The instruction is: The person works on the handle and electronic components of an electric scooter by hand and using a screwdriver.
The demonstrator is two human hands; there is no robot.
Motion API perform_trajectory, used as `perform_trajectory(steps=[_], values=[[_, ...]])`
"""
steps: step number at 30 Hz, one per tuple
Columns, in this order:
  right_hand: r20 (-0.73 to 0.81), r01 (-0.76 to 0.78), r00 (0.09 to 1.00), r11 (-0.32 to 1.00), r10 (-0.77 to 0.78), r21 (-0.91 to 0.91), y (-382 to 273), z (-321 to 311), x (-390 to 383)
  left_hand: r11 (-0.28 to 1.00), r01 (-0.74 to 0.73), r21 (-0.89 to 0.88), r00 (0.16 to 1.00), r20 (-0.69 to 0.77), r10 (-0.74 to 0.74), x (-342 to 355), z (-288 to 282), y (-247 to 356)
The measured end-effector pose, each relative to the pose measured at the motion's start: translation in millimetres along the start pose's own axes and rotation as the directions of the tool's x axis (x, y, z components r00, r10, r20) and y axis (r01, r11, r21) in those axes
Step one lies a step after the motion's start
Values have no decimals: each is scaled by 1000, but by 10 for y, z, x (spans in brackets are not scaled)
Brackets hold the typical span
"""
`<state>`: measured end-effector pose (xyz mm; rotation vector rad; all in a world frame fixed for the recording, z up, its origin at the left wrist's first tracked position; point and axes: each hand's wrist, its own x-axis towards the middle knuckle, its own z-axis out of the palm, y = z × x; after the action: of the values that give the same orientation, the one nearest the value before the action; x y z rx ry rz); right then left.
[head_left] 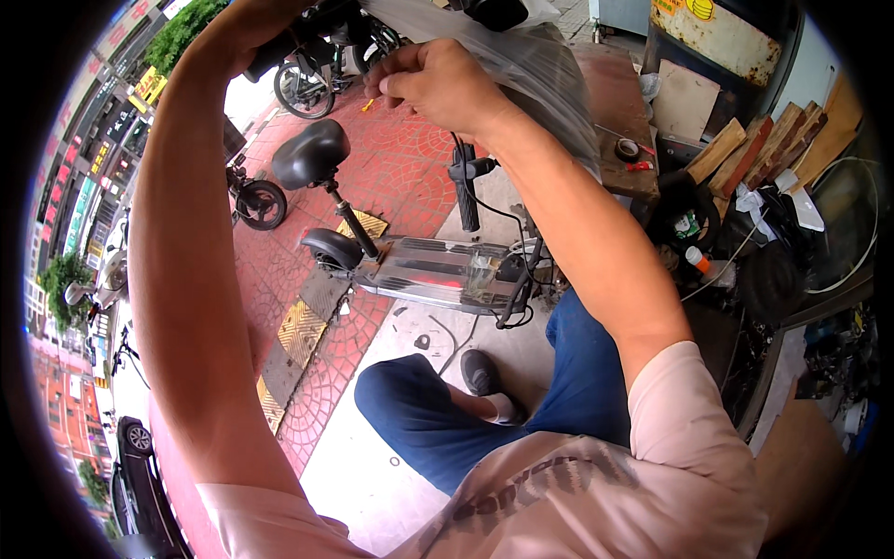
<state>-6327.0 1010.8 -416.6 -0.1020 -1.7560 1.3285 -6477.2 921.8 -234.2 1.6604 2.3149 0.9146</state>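
Note:
My left hand (pixel 247 35) is raised at the top edge, beside a black object (pixel 303 33) that is partly cut off. Its fingers are hidden from view. My right hand (pixel 442 88) is held up just right of it, thumb and fingers drawn together; whatever they pinch, if anything, is too small to make out. Behind and right of that hand hangs clear plastic sheeting (pixel 535 79). Below both arms stands an electric scooter with a flat deck (pixel 433 270), a black saddle (pixel 312 154) on a post, and a black handlebar grip (pixel 468 196) with cables.
To the right, a brown worktop (pixel 615 116) carries a roll of black tape (pixel 627 149). Wooden boards (pixel 768 149) lean beyond it, above a clutter of tyres (pixel 773 275) and cables. Parked bikes (pixel 304 90) stand on red paving. A yellow tactile strip (pixel 303 334) crosses the ground.

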Motion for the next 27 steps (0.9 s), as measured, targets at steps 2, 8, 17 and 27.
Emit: perform_trajectory(steps=[2, 8, 17, 27], values=[[27, 7, 1000, 998, -8, 58, -13, 13, 10, 999, -10, -43, 1000, -17, 10, 26, 33, -30], [-63, -13, 998, 988, 23, 152, -156, -7, 224, 995, 51, 81, 998, -27, -49, -102, -9, 86], [-329, 47, 943, 999, -44, 4, -113, 31, 624, 995, -44, 87, 999, 29, 42, -26, 2, 64], [-564, 124, 818, 992, -115, -23, -36, 253, 689, 1000, -10, -26, 1000, 9, 11, -11, 26, 18]])
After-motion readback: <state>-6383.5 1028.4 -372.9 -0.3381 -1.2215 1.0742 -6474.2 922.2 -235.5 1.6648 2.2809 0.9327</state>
